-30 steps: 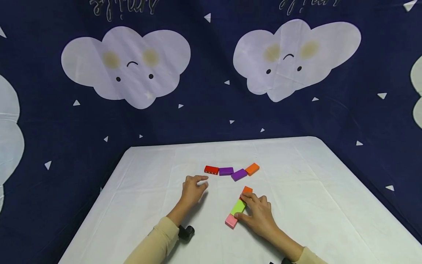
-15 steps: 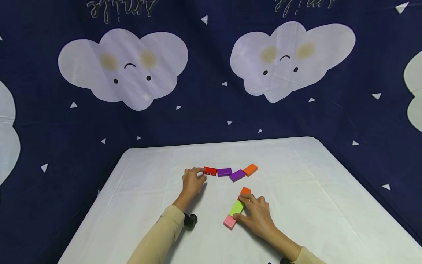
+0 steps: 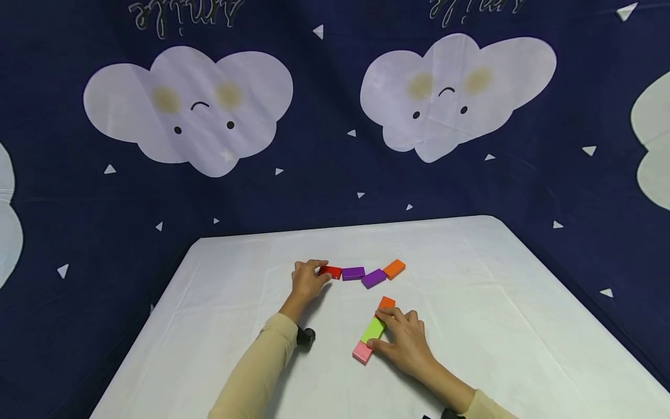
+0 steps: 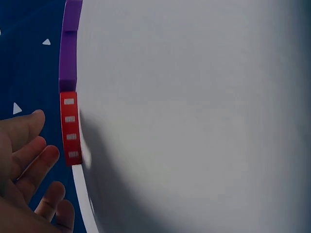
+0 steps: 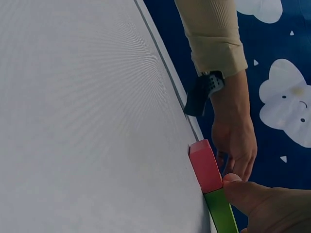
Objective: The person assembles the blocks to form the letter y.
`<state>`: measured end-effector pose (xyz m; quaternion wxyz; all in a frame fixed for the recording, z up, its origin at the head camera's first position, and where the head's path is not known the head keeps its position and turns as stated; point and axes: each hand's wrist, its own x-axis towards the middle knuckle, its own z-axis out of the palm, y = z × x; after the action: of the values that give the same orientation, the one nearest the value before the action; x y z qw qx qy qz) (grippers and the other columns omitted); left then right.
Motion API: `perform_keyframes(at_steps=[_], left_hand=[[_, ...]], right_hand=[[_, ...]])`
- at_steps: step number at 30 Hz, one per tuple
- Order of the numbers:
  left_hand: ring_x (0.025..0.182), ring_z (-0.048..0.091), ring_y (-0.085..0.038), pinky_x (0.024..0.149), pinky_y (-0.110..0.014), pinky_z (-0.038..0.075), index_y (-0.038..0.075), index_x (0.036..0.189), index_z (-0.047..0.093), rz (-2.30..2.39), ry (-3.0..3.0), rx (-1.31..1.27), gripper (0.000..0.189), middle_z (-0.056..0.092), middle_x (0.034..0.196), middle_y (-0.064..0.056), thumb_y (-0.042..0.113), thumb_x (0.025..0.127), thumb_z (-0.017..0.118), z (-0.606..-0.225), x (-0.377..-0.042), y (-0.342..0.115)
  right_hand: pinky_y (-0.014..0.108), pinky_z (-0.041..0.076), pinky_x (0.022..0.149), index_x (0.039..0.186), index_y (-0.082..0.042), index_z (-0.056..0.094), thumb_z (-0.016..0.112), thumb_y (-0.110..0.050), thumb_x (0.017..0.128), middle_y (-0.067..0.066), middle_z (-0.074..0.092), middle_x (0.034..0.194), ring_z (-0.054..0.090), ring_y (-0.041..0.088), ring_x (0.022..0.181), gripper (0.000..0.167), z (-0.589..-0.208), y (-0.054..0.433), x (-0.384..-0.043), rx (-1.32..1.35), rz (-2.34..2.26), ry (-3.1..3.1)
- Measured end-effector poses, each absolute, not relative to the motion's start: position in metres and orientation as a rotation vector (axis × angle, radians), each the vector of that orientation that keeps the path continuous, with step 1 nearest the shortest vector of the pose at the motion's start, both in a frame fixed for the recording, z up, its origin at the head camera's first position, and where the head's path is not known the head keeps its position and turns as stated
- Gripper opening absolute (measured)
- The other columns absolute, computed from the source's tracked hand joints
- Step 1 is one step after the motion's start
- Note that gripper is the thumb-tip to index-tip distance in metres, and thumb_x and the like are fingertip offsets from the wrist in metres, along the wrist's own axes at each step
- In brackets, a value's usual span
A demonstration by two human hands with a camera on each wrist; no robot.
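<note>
In the head view my left hand [image 3: 307, 280] is at the red block [image 3: 331, 272], with thumb and index finger overlapping its left part. The left wrist view shows the spread fingers [image 4: 41, 162] just above the red block, whose side bears several pale marks. My right hand [image 3: 409, 343] holds the lime green block [image 3: 373, 330] between thumb and fingertips, the thumb where green meets the pink block [image 3: 362, 352]. An orange block [image 3: 387, 302] lies at the far end of this slanted row. A small red patch shows under the right fingertips.
Right of the red block, a purple block [image 3: 353, 273], a second purple block [image 3: 374, 279] and another orange block [image 3: 394, 269] form a bent line. All lie on a white-covered table [image 3: 471, 279]. Behind hangs a dark blue cloth [image 3: 324, 198] with cloud prints.
My left hand has moved forward to the red block, its fingers now over the block's left part. My right hand stays on the slanted row. The head view has shifted slightly.
</note>
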<state>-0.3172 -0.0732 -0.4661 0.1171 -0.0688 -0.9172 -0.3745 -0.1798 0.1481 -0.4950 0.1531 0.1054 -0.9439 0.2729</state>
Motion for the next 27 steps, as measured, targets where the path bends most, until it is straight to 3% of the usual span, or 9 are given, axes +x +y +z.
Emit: perform_keyframes(at_steps=[6,12,27], left_hand=[[0.109,0.044,-0.031,0.090,-0.046,0.029,0.011,0.116,0.068,-1.068,-2.746,-0.295,0.038,0.067,0.117,-0.010,0.020,0.079,0.073,-0.464,-0.321,-0.060],[0.101,0.044,-0.027,0.085,-0.043,0.029,0.012,0.112,0.069,-1.047,-2.768,-0.372,0.037,0.069,0.112,-0.008,0.021,0.077,0.075,-0.463,-0.325,-0.048],[0.099,0.043,-0.025,0.083,-0.040,0.029,0.014,0.110,0.070,-0.958,-2.875,-0.379,0.034,0.068,0.113,-0.007,0.016,0.076,0.074,-0.464,-0.330,-0.035]], right_hand=[[0.029,0.025,0.072,0.121,-0.015,0.064,0.080,-0.046,0.065,-0.004,0.060,0.120,0.036,0.014,0.083,0.067,-0.494,0.148,-0.179,0.308,0.796,-2.723],[0.029,0.024,0.072,0.121,-0.014,0.065,0.080,-0.045,0.065,-0.003,0.060,0.121,0.034,0.013,0.081,0.066,-0.494,0.149,-0.179,0.310,0.804,-2.714],[0.027,0.024,0.071,0.121,-0.014,0.065,0.080,-0.046,0.065,-0.004,0.060,0.121,0.034,0.011,0.080,0.066,-0.495,0.149,-0.180,0.310,0.788,-2.703]])
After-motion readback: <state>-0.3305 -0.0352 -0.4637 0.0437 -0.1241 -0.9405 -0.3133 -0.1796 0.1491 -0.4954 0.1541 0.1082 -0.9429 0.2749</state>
